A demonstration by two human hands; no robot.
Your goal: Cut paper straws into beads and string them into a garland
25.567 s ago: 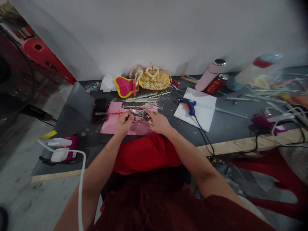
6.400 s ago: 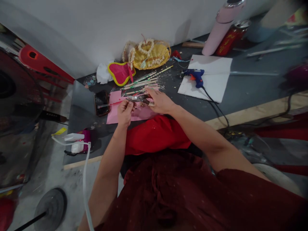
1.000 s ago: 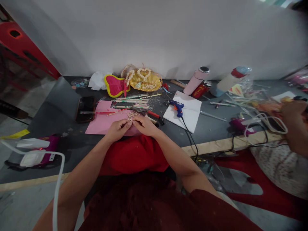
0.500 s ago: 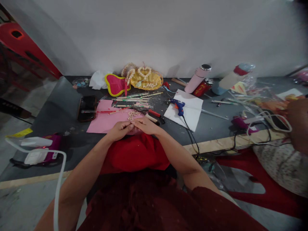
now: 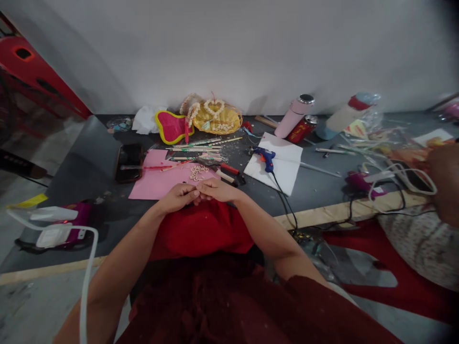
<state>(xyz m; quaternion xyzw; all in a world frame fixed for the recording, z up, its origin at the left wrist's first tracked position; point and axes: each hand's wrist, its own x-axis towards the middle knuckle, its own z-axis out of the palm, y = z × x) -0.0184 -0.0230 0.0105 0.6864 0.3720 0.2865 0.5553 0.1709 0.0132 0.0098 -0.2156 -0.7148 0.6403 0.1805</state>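
Meeting hands: your left hand point(image 5: 176, 197) and right hand point(image 5: 218, 190) are touching above the red cloth point(image 5: 202, 231); fingers are sitting curled and close, can't tell if they're pinching anything.
Pale bits point(image 5: 196, 172): 1 pile, too tiny to count, is lying just beyond on 1 pink sheet point(image 5: 152, 183), probably so they're showing up.
Cutters point(image 5: 229, 168): 1 pair is resting beside the pile, likely for quick grabbing.
Glue gun point(image 5: 266, 161): 1 is sitting on 1 white pad point(image 5: 283, 179), maybe for catching drips.
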